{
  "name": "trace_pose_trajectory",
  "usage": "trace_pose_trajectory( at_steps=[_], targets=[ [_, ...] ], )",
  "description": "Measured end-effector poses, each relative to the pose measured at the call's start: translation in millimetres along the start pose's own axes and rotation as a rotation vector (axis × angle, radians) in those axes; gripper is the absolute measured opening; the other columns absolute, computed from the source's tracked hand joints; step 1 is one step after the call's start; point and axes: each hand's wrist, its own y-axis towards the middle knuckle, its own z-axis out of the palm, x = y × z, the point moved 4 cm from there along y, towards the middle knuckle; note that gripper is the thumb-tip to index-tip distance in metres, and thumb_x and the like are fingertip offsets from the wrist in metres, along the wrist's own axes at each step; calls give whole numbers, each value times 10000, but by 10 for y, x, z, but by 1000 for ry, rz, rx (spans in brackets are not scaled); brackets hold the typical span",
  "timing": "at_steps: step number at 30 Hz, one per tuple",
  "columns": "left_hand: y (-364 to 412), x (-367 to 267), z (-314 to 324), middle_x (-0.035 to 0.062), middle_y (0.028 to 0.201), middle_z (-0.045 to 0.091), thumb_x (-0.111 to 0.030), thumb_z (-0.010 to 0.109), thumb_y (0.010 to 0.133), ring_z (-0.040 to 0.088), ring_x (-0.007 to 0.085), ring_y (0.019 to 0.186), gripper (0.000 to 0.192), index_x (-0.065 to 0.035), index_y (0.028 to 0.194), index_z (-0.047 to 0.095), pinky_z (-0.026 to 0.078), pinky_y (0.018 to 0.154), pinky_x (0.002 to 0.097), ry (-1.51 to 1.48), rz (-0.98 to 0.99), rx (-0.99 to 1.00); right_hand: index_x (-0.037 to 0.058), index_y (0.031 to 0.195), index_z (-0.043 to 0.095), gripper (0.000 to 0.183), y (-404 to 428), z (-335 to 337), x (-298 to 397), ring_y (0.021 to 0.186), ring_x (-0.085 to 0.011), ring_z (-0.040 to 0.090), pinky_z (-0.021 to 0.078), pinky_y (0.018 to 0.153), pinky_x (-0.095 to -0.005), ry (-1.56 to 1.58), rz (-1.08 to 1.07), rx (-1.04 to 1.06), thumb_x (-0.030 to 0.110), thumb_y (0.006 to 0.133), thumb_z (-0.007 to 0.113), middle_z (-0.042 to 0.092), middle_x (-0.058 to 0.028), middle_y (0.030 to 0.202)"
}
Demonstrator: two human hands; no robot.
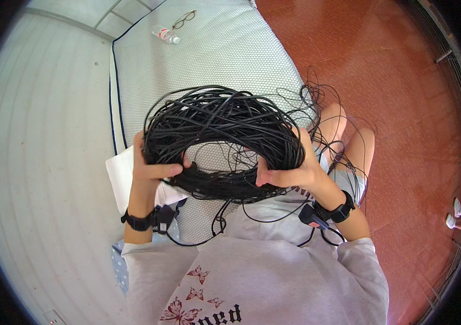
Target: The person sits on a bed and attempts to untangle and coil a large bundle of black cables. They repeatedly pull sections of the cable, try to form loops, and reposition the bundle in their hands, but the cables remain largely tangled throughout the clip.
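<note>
A large coil of thin black cable [222, 118] is held up in front of my chest, over the bed. On its left side my left hand [153, 162] grips the ring, thumb across the inner edge. My right hand [291, 166] clasps the opposite side, thumb also over the ring. Loose, tangled strands [315, 91] of the cable spill off to the right, over my legs and the bed's edge. Each wrist wears a black strap with a small device [164, 218], and black leads run from the devices.
The bed's white honeycomb-textured mat [222, 53] carries a plastic bottle [166, 35] and eyeglasses [183, 19]. A pale wall [47, 142] borders the left. A white item [118, 174] lies beside my left forearm. Reddish floor [409, 142] extends right, where another person's feet [455, 213] show.
</note>
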Motion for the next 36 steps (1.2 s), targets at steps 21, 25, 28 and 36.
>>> trace_pose_trajectory(
  at_steps=[21, 25, 28, 36],
  targets=[
    [-188, -326, 952, 27, 652, 524, -99, 678, 501, 530, 211, 544, 467, -56, 963, 624, 409, 484, 328, 1574, 772, 412, 39, 1031, 592, 630, 10, 375, -95, 691, -309, 655, 519, 648, -360, -929, -341, -11, 438, 598, 818, 665, -123, 793],
    [-184, -508, 831, 39, 630, 500, -101, 649, 461, 507, 213, 534, 334, -61, 787, 591, 401, 470, 322, 1602, 860, 229, 72, 1081, 568, 640, 47, 27, -185, 884, -282, 645, 508, 757, -350, -772, -514, -87, 423, 617, 834, 649, -102, 966],
    [-202, -541, 761, 43, 632, 507, -103, 648, 438, 507, 214, 540, 359, -63, 791, 596, 397, 471, 316, 1614, 877, 157, 45, 1057, 598, 575, 49, -51, -141, 905, -222, 625, 472, 804, -290, -913, -473, -99, 255, 590, 862, 630, -93, 986],
    [-279, -802, 410, 87, 708, 581, -12, 643, 487, 563, 265, 586, 380, -51, 864, 612, 436, 514, 320, 1736, 851, -113, 45, 974, 615, 312, -162, -578, -441, 766, -233, 605, 490, 649, -310, -1255, -299, -165, 222, 750, 742, 609, -71, 852]
  ],
)
